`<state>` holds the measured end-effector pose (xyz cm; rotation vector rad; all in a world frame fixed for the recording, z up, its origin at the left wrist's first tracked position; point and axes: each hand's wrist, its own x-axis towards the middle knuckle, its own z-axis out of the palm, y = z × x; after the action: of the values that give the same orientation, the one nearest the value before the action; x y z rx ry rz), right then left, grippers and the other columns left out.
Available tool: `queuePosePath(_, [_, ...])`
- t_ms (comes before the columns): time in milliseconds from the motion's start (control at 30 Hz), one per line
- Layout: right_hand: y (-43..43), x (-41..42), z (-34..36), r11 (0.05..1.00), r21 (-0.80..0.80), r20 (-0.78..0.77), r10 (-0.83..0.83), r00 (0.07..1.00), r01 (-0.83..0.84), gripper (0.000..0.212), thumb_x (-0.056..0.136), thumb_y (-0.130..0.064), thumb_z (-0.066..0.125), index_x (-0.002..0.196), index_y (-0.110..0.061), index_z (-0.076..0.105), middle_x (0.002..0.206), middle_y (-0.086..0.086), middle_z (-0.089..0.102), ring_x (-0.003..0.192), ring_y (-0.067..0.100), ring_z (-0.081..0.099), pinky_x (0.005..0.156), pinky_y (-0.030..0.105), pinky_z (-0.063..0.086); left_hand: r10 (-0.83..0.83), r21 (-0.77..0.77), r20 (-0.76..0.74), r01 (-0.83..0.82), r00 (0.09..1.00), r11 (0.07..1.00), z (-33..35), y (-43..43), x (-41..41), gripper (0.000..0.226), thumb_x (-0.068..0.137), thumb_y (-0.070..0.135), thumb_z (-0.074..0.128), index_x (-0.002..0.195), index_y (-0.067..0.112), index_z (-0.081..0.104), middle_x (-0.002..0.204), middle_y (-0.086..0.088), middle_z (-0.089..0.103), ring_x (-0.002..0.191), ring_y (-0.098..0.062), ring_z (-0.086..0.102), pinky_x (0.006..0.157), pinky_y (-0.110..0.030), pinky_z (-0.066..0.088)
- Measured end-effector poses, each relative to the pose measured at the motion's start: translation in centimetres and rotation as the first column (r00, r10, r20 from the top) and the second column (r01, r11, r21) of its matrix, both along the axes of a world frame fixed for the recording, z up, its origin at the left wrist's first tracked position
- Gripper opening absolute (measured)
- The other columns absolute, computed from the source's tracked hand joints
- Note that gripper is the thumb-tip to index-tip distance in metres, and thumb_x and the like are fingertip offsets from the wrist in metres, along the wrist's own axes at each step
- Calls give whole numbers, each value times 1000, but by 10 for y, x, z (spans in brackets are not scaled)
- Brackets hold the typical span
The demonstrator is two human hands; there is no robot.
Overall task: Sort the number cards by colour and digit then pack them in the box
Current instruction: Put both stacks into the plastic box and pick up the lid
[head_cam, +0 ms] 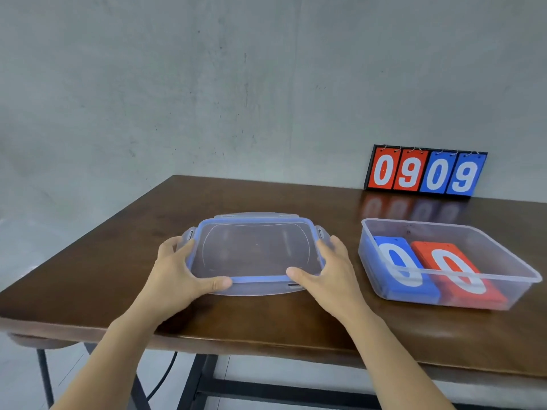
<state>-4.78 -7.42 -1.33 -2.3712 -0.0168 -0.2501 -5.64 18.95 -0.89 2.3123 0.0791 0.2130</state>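
Table (266,321) carries a clear box (444,224) at right, uncovered; its blue-sealed lid (254,247) lies apart at centre. Flip scoreboard (424,173) stands by the wall. Blue card stack (405,279) and red card stack (464,276) lie side by side in the box. Left hand (180,270) and right hand (328,273) grip the lid's opposite ends, evidently for closing.

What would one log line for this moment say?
left hand: grips lid | right hand: grips lid | box: open, right of lid | blue cards, red cards: side by side in box, 0 on top
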Motion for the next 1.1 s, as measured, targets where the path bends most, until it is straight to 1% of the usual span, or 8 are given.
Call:
queuePosePath(267, [-46,-24,63,994,-100,121,-35,992,47,93,81,-57,67,153,-26,18,161,-10,-1,147,15,11,113,36,27,-74,8,134,74,988,997,51,-40,-8,126,47,58,84,151,15,28,153,7,22,141,-15,28,113,-39,32])
queuePosePath(467, [-127,-46,92,988,-106,169,-93,981,112,96,79,-49,72,154,-27,16,156,-16,12,140,9,24,102,24,30,-143,36,183,139,973,990,72,-120,-4,127,42,68,79,150,20,31,150,11,22,139,-16,30,112,-39,34])
queuePosePath(567, [-174,-57,96,980,-107,145,-151,978,167,91,79,-45,74,152,-24,24,154,-11,19,131,8,31,94,21,28,-192,74,167,182,967,980,68,-169,0,125,40,79,73,146,24,36,146,11,22,138,-20,30,110,-41,36])
queuePosePath(667, [-217,-60,94,973,-118,89,-190,978,200,94,77,-49,74,152,-24,25,158,-9,12,141,11,23,105,29,30,-230,137,142,211,963,968,61,-215,2,132,35,91,62,148,29,34,146,10,20,137,-22,30,110,-43,37])
queuePosePath(900, [-273,-52,95,975,-117,-19,-190,982,187,83,78,-50,70,148,-28,30,159,-4,16,144,18,23,107,38,36,-169,163,110,150,979,975,60,-286,3,116,49,80,68,147,28,35,149,4,23,137,-22,30,111,-42,34])
queuePosePath(1000, [-286,-45,90,984,-88,-19,-157,987,155,70,81,-46,70,142,-25,41,154,-3,25,127,11,36,87,23,46,-128,146,96,114,987,983,57,-299,6,107,54,77,69,144,27,41,149,3,25,136,-21,32,110,-42,36])
queuePosePath(1067, [-294,-42,84,990,-69,-21,-127,992,125,61,83,-43,69,136,-24,47,147,-2,32,110,4,35,67,11,38,-96,124,103,83,990,989,51,-302,7,102,57,77,68,142,26,44,148,4,27,134,-20,35,108,-40,39])
queuePosePath(1100, [-298,-40,81,990,-67,-17,-123,992,121,59,83,-43,69,135,-25,49,147,-2,33,112,6,37,69,12,37,-76,105,116,64,990,992,48,-303,7,101,59,76,66,142,24,44,148,4,29,134,-19,36,106,-37,40])
